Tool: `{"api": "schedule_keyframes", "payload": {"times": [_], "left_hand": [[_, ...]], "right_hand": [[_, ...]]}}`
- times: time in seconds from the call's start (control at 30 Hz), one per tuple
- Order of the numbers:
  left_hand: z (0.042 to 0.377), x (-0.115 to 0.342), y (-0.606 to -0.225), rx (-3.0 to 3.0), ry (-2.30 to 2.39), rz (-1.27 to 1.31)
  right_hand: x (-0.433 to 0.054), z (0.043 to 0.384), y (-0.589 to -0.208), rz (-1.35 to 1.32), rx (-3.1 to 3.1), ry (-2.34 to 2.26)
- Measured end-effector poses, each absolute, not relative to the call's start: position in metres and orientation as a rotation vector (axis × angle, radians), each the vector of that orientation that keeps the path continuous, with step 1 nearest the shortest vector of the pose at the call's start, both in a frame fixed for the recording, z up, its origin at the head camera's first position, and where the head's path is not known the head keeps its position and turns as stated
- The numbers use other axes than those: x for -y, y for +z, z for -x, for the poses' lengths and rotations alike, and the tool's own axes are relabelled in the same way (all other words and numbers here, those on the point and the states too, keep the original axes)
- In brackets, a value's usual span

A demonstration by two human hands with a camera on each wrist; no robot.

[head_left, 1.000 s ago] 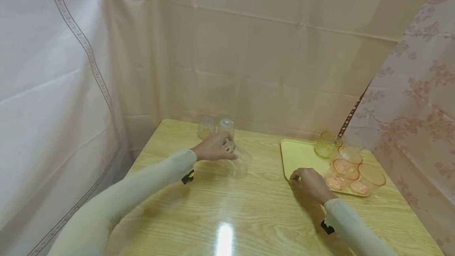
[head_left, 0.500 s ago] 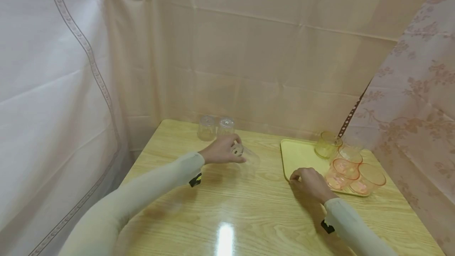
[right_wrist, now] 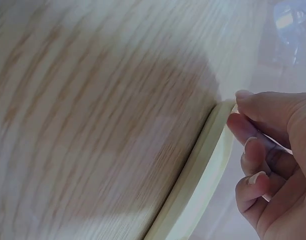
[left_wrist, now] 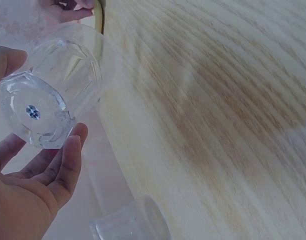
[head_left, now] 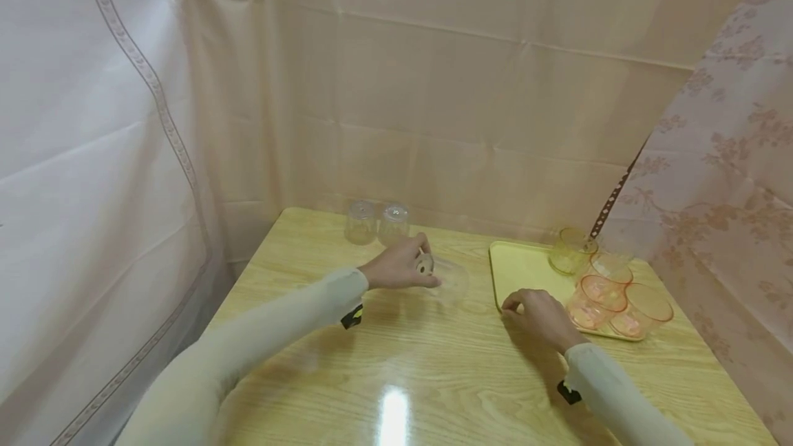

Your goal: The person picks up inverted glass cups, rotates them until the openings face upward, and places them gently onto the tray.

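My left hand (head_left: pixel 399 265) holds a clear cup (head_left: pixel 453 282) above the table, thumb and fingers about its base. The cup lies tilted on its side, with its mouth to the right; in the left wrist view, the faceted base (left_wrist: pixel 35 112) faces the camera. At the near left corner of a yellow tray (head_left: pixel 526 270), my right hand (head_left: pixel 540 316) pinches the rim between thumb and index finger, and its other fingers are curled. On the tray's right side stand a yellow cup (head_left: pixel 565 261) and several orange-rimmed cups (head_left: pixel 596 305), mouths up.
Two clear cups (head_left: pixel 361 224) (head_left: pixel 394 224) stand upside down side by side near the table's back edge, behind my left hand. The wood-grain table (head_left: pixel 434 370) meets cloth curtains (head_left: pixel 396 88) at the back and sides.
My left hand has carried the clear cup to the right, away from the two upturned cups and nearer the tray. The right hand has stayed at the tray corner.
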State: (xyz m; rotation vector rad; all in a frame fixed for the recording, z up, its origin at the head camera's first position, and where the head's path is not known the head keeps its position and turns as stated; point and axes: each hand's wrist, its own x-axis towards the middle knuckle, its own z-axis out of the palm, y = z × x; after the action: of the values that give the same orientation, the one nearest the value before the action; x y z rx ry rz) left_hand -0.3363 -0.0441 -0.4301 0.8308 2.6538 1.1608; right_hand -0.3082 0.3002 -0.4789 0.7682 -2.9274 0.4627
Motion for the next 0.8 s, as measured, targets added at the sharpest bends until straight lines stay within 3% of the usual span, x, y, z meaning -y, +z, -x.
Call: {"api": "schedule_keyframes", "payload": {"times": [0.4,0.8], "left_hand": [[0.333,0.028,-0.431,-2.639,1.155,-0.824],[0.328,0.016,-0.431,-2.594,1.199,-0.847]], "right_hand": [[-0.279,0.311,-0.472,-0.812,2.934,0.892],[-0.273,0.309,-0.464,-0.554,2.861,1.795]]}}
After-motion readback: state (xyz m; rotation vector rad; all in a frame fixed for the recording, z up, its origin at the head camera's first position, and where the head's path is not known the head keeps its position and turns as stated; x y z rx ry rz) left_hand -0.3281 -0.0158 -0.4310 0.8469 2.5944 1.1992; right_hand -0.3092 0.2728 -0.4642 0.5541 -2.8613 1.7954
